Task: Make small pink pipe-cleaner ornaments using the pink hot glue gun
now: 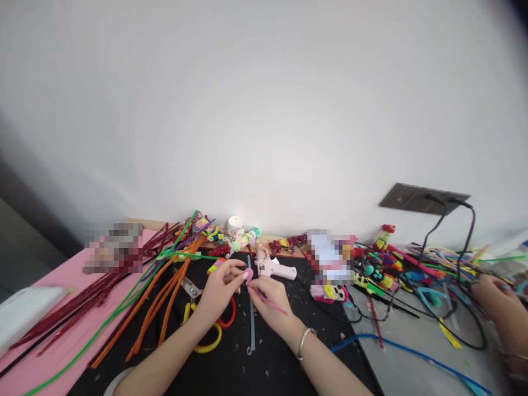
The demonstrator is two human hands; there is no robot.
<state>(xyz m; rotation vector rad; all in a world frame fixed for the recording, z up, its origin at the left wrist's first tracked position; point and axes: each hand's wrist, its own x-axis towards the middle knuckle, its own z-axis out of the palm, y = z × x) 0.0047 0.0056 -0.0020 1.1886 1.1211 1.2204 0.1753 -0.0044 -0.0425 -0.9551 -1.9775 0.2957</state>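
Note:
My left hand (220, 289) and my right hand (272, 301) meet over a black mat (243, 363), fingers pinched together on a small pink pipe-cleaner piece (249, 275). A thin pink pipe-cleaner tail (274, 306) runs from it across my right hand. A silver bangle (304, 340) sits on my right wrist. Just beyond my fingers lies a pink glue gun (275, 269). Scissors with yellow and red handles (206, 330) lie under my left wrist. A pale blue stick (251, 319) lies between my hands.
Long orange, green and dark red pipe cleaners (157, 297) fan out on the left over a pink sheet (49, 352). Small colourful figures and cables (383, 275) crowd the right. Another person's hand (497, 302) works at the far right. A wall socket (423, 198) holds two plugs.

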